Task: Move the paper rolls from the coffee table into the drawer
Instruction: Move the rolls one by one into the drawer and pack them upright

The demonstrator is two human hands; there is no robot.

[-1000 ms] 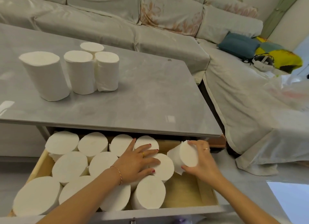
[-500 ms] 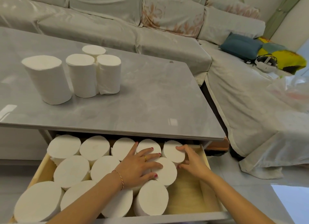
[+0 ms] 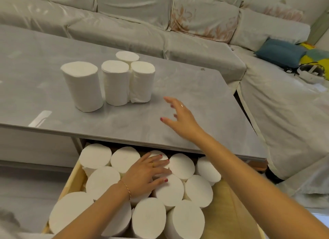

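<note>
Several white paper rolls stand upright on the grey coffee table (image 3: 204,99): a large one (image 3: 82,86) at the left, then a tight cluster with one roll in front (image 3: 116,82), one to its right (image 3: 141,82) and one behind (image 3: 127,56). Below the table's front edge the wooden drawer (image 3: 229,203) is pulled out and packed with several upright rolls (image 3: 169,190). My left hand (image 3: 146,174) rests flat on the rolls in the drawer. My right hand (image 3: 179,118) hovers open over the tabletop, fingers spread toward the cluster, holding nothing.
A covered grey sofa (image 3: 160,30) wraps round the far and right sides of the table. A blue cushion (image 3: 280,52) and a white headset (image 3: 310,72) lie on its right part. The drawer's right strip shows bare wood.
My right hand let go of the roll it set in the drawer's back right, rose out of the drawer and moved up over the tabletop toward the standing rolls. My left hand stayed put.
</note>
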